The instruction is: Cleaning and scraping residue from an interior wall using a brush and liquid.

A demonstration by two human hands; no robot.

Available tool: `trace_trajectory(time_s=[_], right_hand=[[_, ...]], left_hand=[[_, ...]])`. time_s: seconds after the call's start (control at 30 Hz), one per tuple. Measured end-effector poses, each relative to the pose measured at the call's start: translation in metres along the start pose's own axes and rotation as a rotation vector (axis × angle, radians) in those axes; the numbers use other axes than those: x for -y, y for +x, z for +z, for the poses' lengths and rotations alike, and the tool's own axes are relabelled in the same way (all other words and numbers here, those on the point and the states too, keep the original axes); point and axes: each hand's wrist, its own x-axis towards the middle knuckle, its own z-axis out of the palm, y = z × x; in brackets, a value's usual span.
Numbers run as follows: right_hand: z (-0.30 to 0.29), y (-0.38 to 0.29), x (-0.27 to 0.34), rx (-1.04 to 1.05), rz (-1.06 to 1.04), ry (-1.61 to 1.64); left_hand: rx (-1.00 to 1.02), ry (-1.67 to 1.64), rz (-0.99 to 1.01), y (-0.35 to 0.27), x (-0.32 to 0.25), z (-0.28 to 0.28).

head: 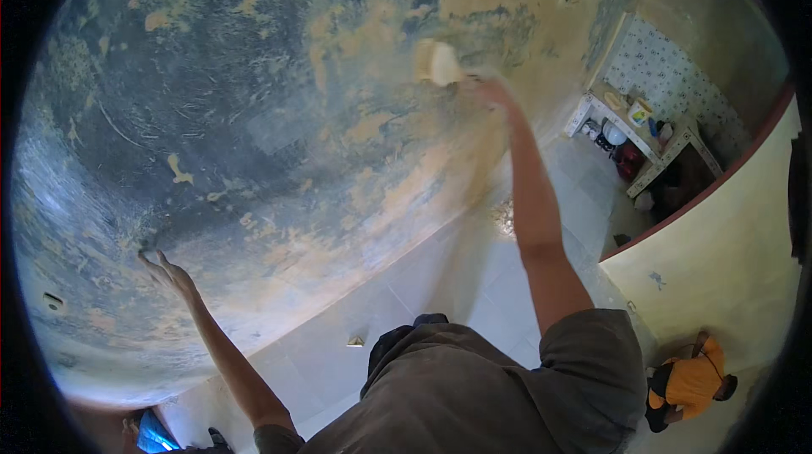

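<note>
Before me stands a wall (254, 130) with dark grey-blue patches and tan, worn areas. My right hand (488, 91), arm stretched up, is shut on a pale, wide-headed hand tool (439, 63). Motion blurs the tool, so I cannot tell whether it is a brush or a sanding pad. Its head is at the wall, over a tan and grey patch. Lower on the left, my left hand (166, 273) rests its fingertips against the wall, fingers apart, holding nothing.
Grey tiles cover the floor (393, 295), where a small triangular piece (355, 341) lies. At right, a tiled counter (625, 127) holds containers and pots. A partition wall (710, 244) juts in. Behind me, at lower right, is a person (691, 384) in orange. A wall box (52, 300) sits far left.
</note>
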Motion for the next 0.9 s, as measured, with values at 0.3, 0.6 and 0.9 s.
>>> trace_trajectory(time_s=[0.3,0.6,0.9], right_hand=[[-0.090,0.126,-0.160,-0.523,0.109,-0.458],[0.082,0.033,-0.032,-0.539,-0.262,-0.500],[0.229,-0.124,0.199,0.162,-0.175,-0.010]], left_hand=[[0.049,-0.123,-0.076,-0.005,-0.030,0.019],[0.181,-0.281,-0.171,-0.001,-0.031,-0.007],[0.264,-0.317,-0.238,-0.002,-0.040,-0.008]])
